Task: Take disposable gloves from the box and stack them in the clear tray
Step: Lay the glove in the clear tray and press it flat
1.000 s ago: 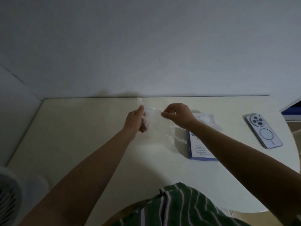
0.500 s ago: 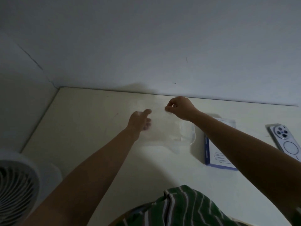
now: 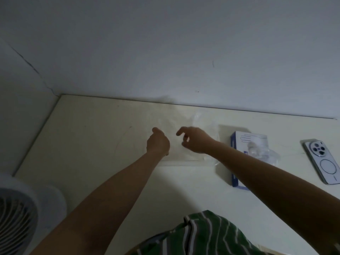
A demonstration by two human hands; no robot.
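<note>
A thin clear glove (image 3: 184,122) lies flat over the faint clear tray (image 3: 185,163) near the wall, at the middle of the table. My left hand (image 3: 158,142) hovers at the glove's left edge with the back of the hand toward me, and its fingers are hidden. My right hand (image 3: 195,140) hangs just right of it with loosely curled fingers that hold nothing. The blue and white glove box (image 3: 246,142) lies to the right, with crumpled clear gloves (image 3: 265,153) spilling from its opening.
A phone (image 3: 325,162) lies face down at the far right of the cream table (image 3: 92,144). A white fan (image 3: 18,221) stands at the lower left. Green striped cloth (image 3: 204,234) fills the bottom middle. The wall runs close behind the tray.
The glove, stretched in the air between both hands a second ago, now lies flat on the tray. My right hand has let go of it and drawn back a little.
</note>
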